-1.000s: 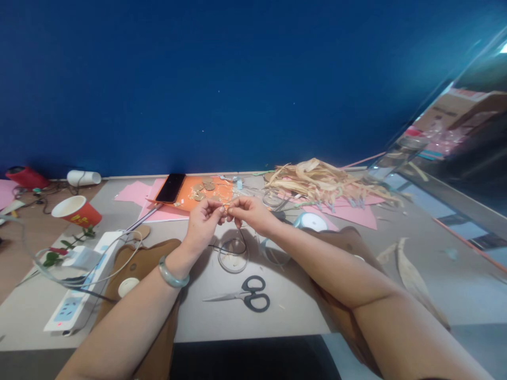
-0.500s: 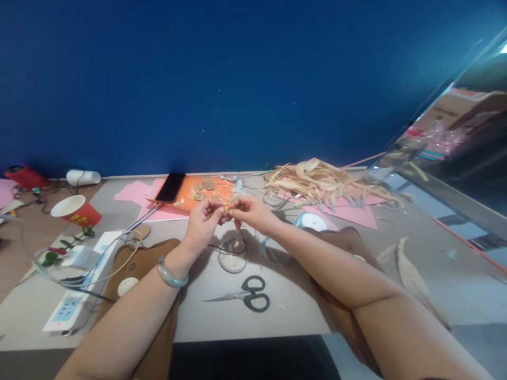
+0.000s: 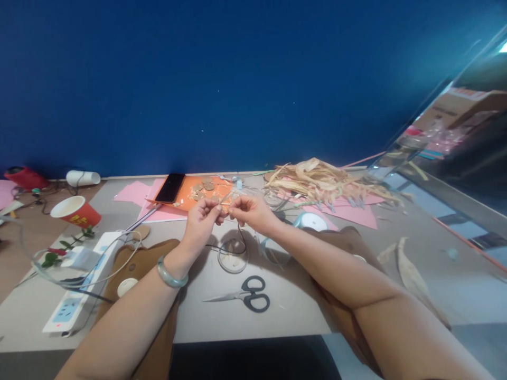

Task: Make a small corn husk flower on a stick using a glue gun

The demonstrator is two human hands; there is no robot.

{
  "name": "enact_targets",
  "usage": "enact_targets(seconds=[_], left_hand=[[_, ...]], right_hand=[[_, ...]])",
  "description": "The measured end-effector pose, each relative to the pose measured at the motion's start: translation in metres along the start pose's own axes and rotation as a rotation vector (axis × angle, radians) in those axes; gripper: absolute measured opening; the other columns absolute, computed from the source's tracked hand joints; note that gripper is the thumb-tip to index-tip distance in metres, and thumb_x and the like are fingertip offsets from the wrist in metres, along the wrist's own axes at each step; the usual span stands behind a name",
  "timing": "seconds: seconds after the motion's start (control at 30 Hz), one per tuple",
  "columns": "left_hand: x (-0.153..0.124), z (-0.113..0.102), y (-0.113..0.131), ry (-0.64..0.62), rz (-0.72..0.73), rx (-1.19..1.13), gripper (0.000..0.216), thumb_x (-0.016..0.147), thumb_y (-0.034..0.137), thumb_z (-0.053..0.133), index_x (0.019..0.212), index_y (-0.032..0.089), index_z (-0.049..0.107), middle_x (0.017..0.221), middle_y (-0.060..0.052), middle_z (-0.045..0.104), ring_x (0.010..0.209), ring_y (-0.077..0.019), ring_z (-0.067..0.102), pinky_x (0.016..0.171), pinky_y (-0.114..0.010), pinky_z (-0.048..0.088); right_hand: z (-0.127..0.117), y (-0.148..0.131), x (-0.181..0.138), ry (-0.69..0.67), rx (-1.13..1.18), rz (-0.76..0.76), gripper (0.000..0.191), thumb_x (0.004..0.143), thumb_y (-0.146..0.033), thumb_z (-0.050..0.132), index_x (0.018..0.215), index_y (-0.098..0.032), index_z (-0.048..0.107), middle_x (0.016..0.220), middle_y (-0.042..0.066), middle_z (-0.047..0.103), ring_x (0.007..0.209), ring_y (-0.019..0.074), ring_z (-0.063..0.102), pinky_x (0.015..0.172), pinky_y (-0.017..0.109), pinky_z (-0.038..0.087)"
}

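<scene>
My left hand and my right hand meet fingertip to fingertip above the table, both pinching a small tan straw piece. A thin dark thread hangs from my right fingers down toward a small clear round dish just below the hands. A pale green bangle circles my left wrist. Black-handled scissors lie shut on the table nearer to me.
A heap of dried straw strips lies at the back right on pink paper. A phone rests beside an orange sheet. To the left are a red paper cup, a white power strip and cables. A ribbon spool sits right.
My hands have drawn very slightly apart, and the straw piece now sticks up between the fingertips. Everything on the table stays where it was.
</scene>
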State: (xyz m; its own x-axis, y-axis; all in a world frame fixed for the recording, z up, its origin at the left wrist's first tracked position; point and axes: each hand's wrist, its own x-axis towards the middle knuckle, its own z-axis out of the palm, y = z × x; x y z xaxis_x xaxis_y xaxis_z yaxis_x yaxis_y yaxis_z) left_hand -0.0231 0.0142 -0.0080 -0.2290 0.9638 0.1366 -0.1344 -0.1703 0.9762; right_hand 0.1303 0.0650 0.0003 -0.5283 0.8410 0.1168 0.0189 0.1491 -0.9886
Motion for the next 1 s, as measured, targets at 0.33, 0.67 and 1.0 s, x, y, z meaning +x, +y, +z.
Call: enact_targets(seconds=[0.33,0.67,1.0], left_hand=[[-0.0012,0.0014,0.0026,0.037,0.025,0.062,0.026,0.067,0.033,0.077,0.075,0.015,0.061,0.056,0.0,0.063,0.053,-0.0116,0.061,0.055,-0.024,0.049],[-0.0025,0.0026,0.0087,0.011,-0.006,0.05,0.029,0.063,0.034,0.081,0.072,0.014,0.062,0.057,-0.001,0.065,0.053,-0.0114,0.06,0.055,-0.024,0.05],[-0.0019,0.0008,0.002,0.002,-0.137,-0.08,0.033,0.061,0.033,0.083,0.078,0.013,0.062,0.067,-0.003,0.069,0.058,-0.0105,0.061,0.059,-0.024,0.049]], right_hand=[[0.0001,-0.0044,0.0013,-0.002,0.022,0.056,0.02,0.069,-0.032,0.07,0.067,-0.014,0.061,0.057,0.0,0.063,0.042,0.0052,0.048,0.042,0.018,0.037],[0.0037,-0.0053,-0.0002,0.062,0.061,0.085,0.015,0.069,-0.027,0.069,0.073,-0.014,0.065,0.055,-0.002,0.062,0.043,0.006,0.05,0.042,0.018,0.037],[0.0044,-0.0068,0.0001,0.06,0.191,0.078,0.014,0.07,-0.026,0.071,0.072,-0.014,0.066,0.063,0.0,0.066,0.046,0.0047,0.048,0.047,0.019,0.041]])
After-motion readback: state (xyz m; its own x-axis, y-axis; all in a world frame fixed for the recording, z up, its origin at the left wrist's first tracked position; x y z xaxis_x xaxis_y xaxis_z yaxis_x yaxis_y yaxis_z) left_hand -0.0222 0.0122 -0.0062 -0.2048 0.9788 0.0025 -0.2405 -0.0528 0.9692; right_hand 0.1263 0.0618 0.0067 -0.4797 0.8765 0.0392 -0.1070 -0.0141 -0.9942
